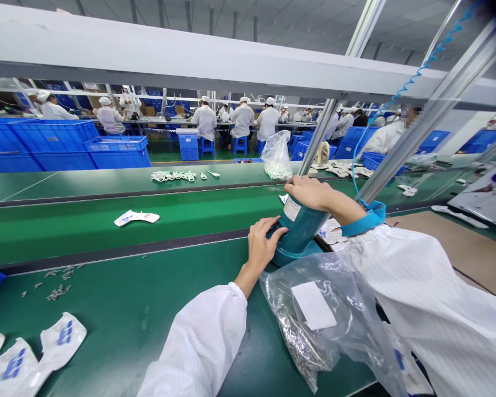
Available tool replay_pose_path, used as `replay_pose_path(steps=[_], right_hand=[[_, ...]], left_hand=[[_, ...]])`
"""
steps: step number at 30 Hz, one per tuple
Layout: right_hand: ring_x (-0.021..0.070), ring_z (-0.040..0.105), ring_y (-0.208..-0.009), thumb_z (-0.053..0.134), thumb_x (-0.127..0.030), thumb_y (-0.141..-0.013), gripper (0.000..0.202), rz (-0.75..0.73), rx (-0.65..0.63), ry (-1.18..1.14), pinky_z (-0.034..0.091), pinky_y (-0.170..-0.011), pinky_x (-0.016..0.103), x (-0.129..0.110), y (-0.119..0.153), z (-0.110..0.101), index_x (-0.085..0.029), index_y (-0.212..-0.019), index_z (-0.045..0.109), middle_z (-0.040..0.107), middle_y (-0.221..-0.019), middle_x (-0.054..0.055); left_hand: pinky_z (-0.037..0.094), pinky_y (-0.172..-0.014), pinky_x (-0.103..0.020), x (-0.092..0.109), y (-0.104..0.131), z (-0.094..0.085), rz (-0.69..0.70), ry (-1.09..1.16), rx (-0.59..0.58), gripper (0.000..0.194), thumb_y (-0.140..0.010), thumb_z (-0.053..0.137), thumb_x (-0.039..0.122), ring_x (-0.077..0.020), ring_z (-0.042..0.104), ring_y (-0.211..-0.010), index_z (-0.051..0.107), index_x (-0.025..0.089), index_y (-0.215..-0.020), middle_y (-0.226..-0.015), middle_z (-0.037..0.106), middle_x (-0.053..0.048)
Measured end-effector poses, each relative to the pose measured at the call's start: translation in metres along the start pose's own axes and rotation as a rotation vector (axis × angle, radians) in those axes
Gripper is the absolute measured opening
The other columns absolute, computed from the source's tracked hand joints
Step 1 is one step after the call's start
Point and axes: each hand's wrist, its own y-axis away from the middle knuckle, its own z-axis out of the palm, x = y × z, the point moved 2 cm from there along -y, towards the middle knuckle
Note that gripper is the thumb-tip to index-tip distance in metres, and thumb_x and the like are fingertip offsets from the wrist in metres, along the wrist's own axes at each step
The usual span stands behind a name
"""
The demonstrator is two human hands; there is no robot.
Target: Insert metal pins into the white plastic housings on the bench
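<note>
A teal cylindrical machine [301, 229] with a wider base and a white label stands on the green bench, right of centre. Over its top rim lies my right hand [312, 193], fingers curled on the upper edge; a blue wrist strap with a coiled cord is around that wrist. My left hand [262, 242] grips the machine's lower left side, thumb and fingers pressed to it. Just in front lies a clear plastic bag [339, 275] of small metal screws, with a blank-looking white paper inside. What the machine holds is hidden.
White plastic shells [62, 342] with blue film lie at front left, near loose screws [58, 291]. Another white shell [136, 218] rests on the green conveyor [210, 212]. A slanted metal post [421, 124] rises at right. People in white work beyond blue crates [58, 138].
</note>
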Motion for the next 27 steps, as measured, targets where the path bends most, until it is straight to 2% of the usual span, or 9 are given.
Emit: replay_pose_path(steps=[11,17,19,22,27], right_hand=[[0.0391,0.048,-0.126,0.024,-0.045,-0.095,0.049,-0.002,-0.027,0.024,0.039,-0.1,0.057,-0.004,0.003,-0.003,-0.019,-0.125,0.052,0.052,-0.137,0.018],[0.041,0.049,-0.126,0.025,-0.044,-0.094,0.048,0.006,-0.032,-0.007,0.038,-0.099,0.059,-0.002,0.002,-0.003,-0.018,-0.124,0.052,0.052,-0.138,0.02],[0.0409,0.048,-0.126,0.025,-0.045,-0.094,0.049,0.011,-0.029,-0.018,0.038,-0.1,0.058,-0.002,0.002,-0.003,-0.018,-0.124,0.052,0.052,-0.138,0.02],[0.0399,0.048,-0.126,0.026,-0.047,-0.094,0.05,0.024,-0.021,-0.037,0.038,-0.1,0.057,-0.003,0.003,-0.003,-0.019,-0.125,0.053,0.052,-0.139,0.018],[0.0393,0.048,-0.127,0.025,-0.048,-0.094,0.05,0.028,-0.008,-0.053,0.038,-0.1,0.058,-0.002,0.003,-0.002,-0.02,-0.123,0.055,0.052,-0.14,0.018]], left_hand=[[0.044,-0.095,-0.034,0.0,0.0,0.001,-0.022,0.007,-0.008,0.027,-0.087,0.072,0.031,-0.0207,0.066,-0.106,0.069,0.028,-0.114,-0.111,0.073,-0.001],[0.045,-0.098,-0.035,-0.002,-0.001,-0.002,-0.061,0.079,-0.042,0.027,-0.088,0.069,0.036,-0.0213,0.065,-0.107,0.07,0.027,-0.114,-0.112,0.072,-0.003],[0.047,-0.098,-0.033,-0.008,-0.002,-0.007,-0.101,0.116,-0.042,0.027,-0.095,0.058,0.04,-0.0201,0.065,-0.109,0.07,0.025,-0.113,-0.115,0.072,-0.004],[0.05,-0.096,-0.035,-0.024,-0.002,-0.017,-0.223,0.147,-0.01,0.043,-0.102,0.036,0.045,-0.0205,0.068,-0.106,0.071,0.02,-0.109,-0.111,0.074,-0.007],[0.054,-0.088,-0.038,-0.051,0.001,-0.023,-0.404,0.169,-0.014,0.062,-0.102,0.024,0.054,-0.0232,0.073,-0.092,0.075,0.02,-0.092,-0.093,0.078,-0.007]])
